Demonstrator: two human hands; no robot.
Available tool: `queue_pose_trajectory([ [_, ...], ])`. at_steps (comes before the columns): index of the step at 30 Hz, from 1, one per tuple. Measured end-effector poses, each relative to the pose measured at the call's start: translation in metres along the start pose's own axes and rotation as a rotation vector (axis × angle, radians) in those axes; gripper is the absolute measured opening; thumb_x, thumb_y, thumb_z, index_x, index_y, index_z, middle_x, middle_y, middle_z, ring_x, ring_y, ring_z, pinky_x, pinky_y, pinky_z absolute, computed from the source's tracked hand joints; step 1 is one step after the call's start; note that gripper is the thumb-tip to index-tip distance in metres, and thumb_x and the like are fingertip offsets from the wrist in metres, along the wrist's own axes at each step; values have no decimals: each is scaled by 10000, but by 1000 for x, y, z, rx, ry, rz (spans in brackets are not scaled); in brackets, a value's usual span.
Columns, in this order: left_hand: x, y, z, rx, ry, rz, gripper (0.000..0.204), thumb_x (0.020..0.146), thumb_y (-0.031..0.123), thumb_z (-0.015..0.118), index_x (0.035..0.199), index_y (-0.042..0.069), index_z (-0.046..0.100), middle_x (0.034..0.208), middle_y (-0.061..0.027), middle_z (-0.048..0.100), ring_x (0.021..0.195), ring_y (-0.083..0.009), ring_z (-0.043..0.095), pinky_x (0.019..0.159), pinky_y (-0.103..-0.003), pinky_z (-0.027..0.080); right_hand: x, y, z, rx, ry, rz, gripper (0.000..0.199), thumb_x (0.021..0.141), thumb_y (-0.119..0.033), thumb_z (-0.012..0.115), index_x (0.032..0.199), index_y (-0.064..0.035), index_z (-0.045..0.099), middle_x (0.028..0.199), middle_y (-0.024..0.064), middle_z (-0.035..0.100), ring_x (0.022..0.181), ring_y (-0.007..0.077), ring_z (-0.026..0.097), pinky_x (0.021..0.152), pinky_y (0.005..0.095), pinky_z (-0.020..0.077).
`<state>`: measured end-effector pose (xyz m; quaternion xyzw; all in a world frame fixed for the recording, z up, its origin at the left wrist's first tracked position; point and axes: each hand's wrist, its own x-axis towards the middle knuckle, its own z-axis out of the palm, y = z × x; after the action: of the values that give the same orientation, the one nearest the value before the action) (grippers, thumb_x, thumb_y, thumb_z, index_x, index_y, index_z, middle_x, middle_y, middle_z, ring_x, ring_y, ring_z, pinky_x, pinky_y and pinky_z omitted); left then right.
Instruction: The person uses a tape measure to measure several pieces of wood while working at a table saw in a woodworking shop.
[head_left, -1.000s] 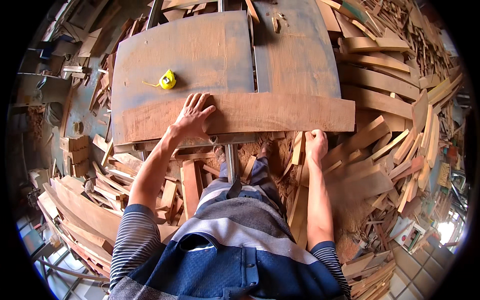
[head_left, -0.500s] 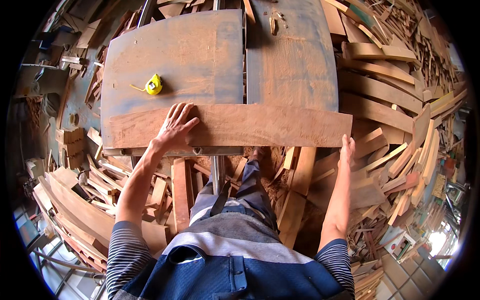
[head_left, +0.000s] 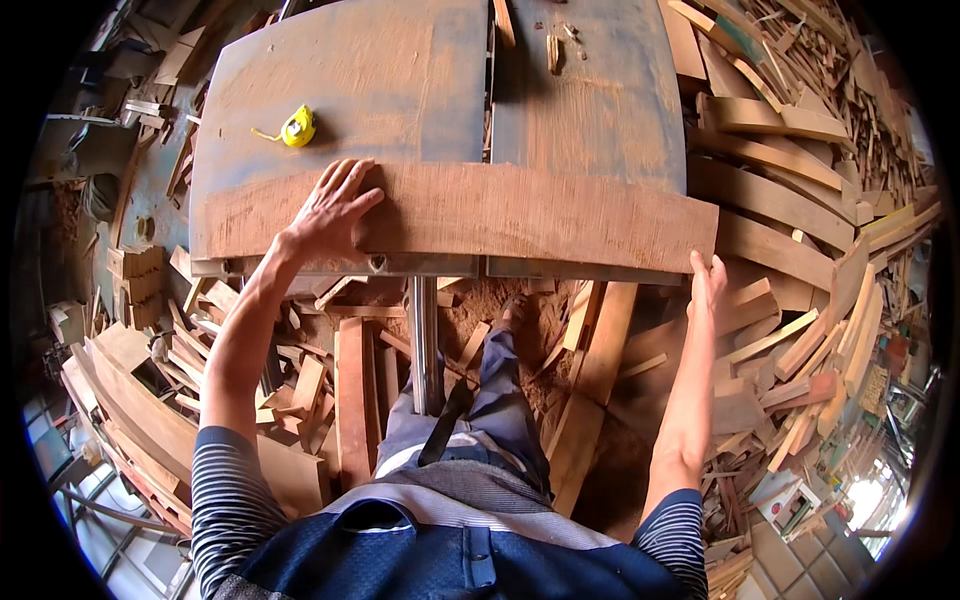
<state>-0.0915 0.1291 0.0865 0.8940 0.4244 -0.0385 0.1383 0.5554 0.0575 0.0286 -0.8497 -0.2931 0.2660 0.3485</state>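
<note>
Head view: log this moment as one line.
left grip: spread on board | right grip: at board's near right corner | board: on table | yellow tape measure: on table, beyond board

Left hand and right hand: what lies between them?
The long brown board lies between the left hand and the right hand, as the head view shows.

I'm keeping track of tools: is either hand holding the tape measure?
No: the tape measure lies on the grey tabletop, with the left hand on the board and the right hand at its corner.
</note>
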Motion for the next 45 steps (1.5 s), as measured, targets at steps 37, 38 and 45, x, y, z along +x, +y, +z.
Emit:
queue_pose_trajectory([
  [37,44,-40,-11,62,1,-15,1038,504,475,920,1375,56,544,1553,-289,307,1468,-467,261,1247,-575,191,34,-48,32,-100,-27,2,763,904,-271,755,1512,37,411,1523,226,478,1385,320,492,1142,437,400],
  [38,45,-40,-13,63,6,-10,1026,503,475,921,1362,53,550,1547,-289,315,1463,-464,268,1243,-576,198,34,-49,31,-100,-31,6,762,905,-267,755,1512,37,410,1522,225,478,1385,320,492,1141,437,400],
  [45,44,-44,-8,12,91,11,984,453,432,948,1265,24,570,1524,-295,345,1448,-476,292,1226,-572,232,31,-52,27,-95,-57,7,754,911,-249,753,1515,39,405,1519,221,482,1375,319,499,1136,437,403],
])
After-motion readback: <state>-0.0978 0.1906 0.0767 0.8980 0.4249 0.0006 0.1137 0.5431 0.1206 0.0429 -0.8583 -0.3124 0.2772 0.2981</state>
